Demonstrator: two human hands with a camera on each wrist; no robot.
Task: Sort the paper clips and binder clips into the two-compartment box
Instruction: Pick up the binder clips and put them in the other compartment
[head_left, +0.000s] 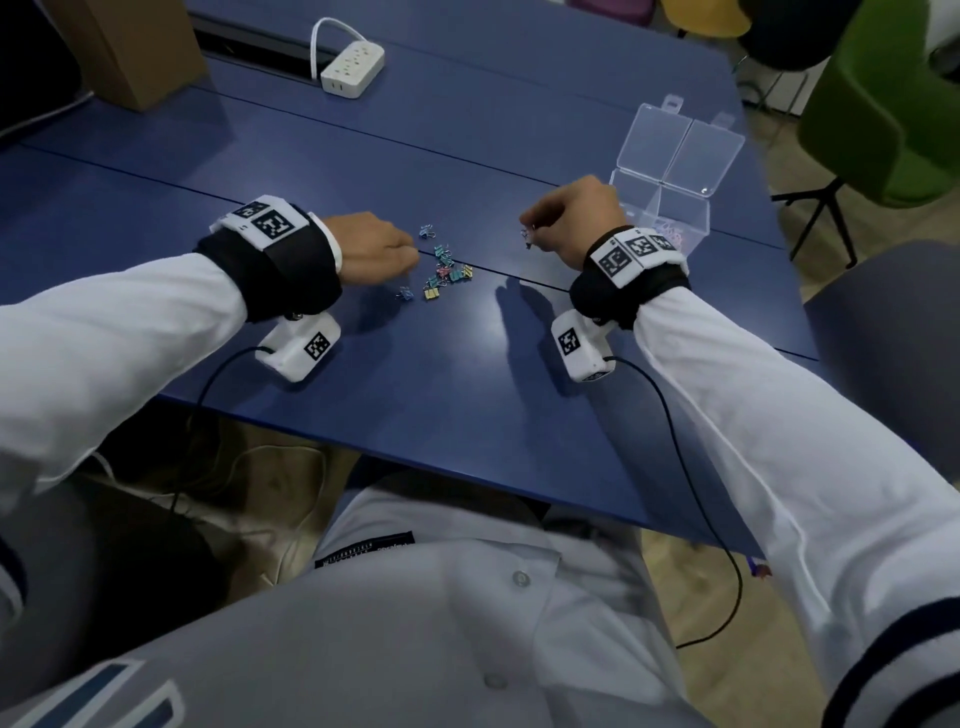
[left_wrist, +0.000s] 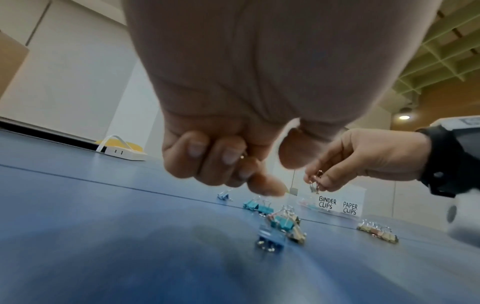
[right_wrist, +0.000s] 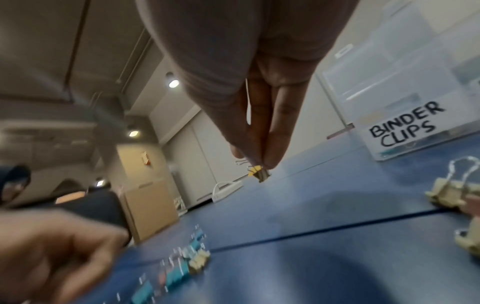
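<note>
A scatter of small coloured binder clips (head_left: 441, 270) lies mid-table on the blue top, also seen close up (left_wrist: 280, 222). My left hand (head_left: 384, 249) hovers at its left edge with the fingers (left_wrist: 207, 156) curled in; a metal glint shows between them. My right hand (head_left: 571, 218) is raised to the right of the pile and pinches a yellow binder clip (right_wrist: 257, 171) between thumb and fingertips. The clear two-compartment box (head_left: 691, 218) stands open just beyond the right hand, labelled BINDER CLIPS (right_wrist: 405, 127) and PAPER CLIPS (left_wrist: 350, 207). Pale clips sit in its right compartment.
A white power strip (head_left: 353, 70) with its cable lies at the back of the table, and a brown cardboard box (head_left: 135, 52) stands at the back left. A green chair (head_left: 883, 114) is off the table's right edge. More beige binder clips (right_wrist: 454, 193) lie near my right wrist.
</note>
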